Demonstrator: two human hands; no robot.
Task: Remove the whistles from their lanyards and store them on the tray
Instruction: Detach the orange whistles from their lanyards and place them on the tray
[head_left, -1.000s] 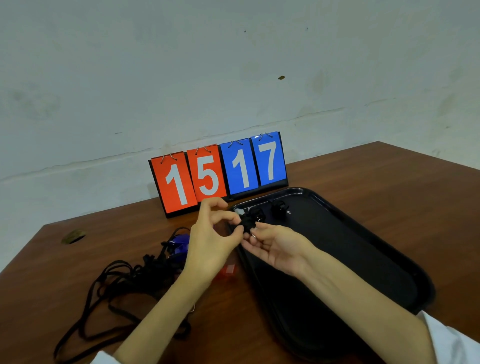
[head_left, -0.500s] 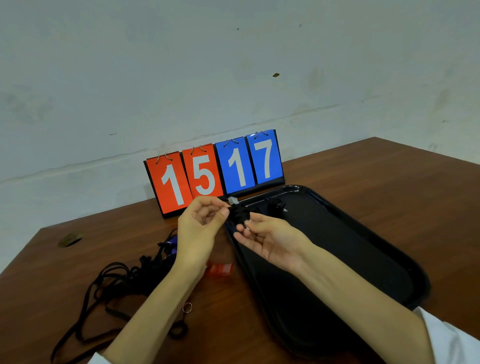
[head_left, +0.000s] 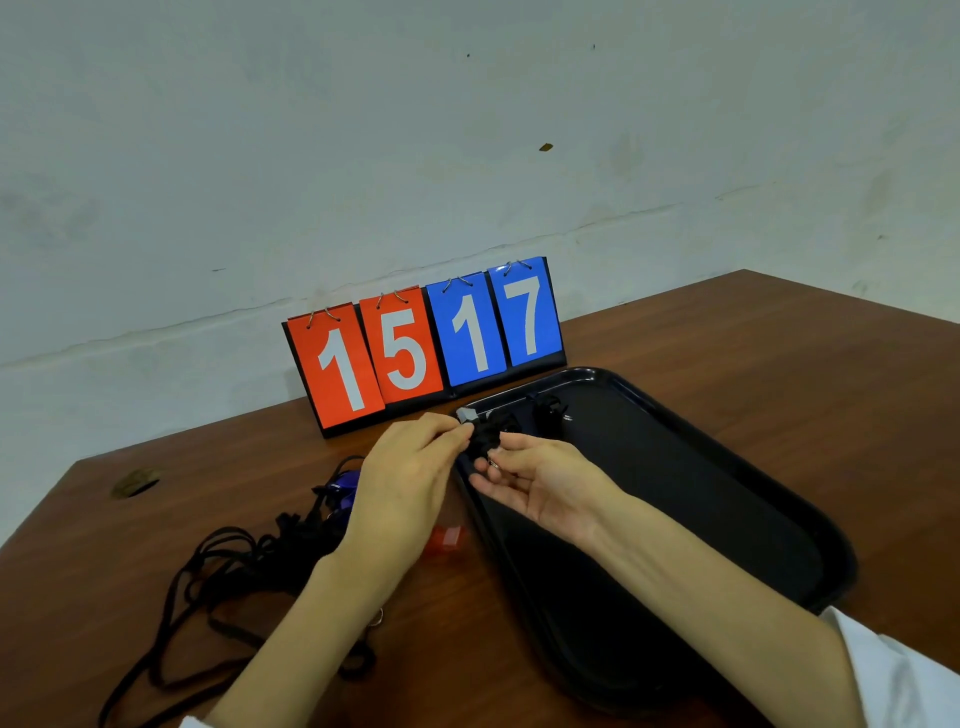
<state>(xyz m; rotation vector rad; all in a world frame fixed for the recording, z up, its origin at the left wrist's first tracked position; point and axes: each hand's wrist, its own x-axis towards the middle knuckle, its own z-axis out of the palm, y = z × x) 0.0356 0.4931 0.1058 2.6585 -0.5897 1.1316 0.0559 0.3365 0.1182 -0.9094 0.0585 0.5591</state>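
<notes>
Left grip (head_left: 410, 478) clenched: fingertips pinch a black whistle (head_left: 485, 435) from its left side. Right grip (head_left: 545, 483) palm-up, thumb and forefinger pinching a small metal ring (head_left: 493, 464) just below that whistle; other fingers loosely curled. Cannot tell whether the ring is joined to the whistle. Both grips are raised over the near-left corner region of the tray, at its far end.

Brown wooden desk (head_left: 753, 358) carries everything, set against a pale wall.

Black tray (head_left: 675, 519) on the right half of the desk, long side running away from the viewer.

Flip scoreboard (head_left: 426, 343) upright behind the tray's far-left corner: red cards 1 and 5, blue cards 1 and 7.

Tangle of black lanyards (head_left: 234, 566) on the desk left of the tray, partly under the left forearm.

Second black whistle (head_left: 550, 410) lies in the tray at its far end, near the held one but apart.

Blue whistle (head_left: 345, 483) sits in the lanyard pile. Red whistle (head_left: 449, 538) on the desk, just beside the tray's left rim.

Small grey piece (head_left: 466, 414) just above the left fingertips; which whistle it belongs to is unclear.
</notes>
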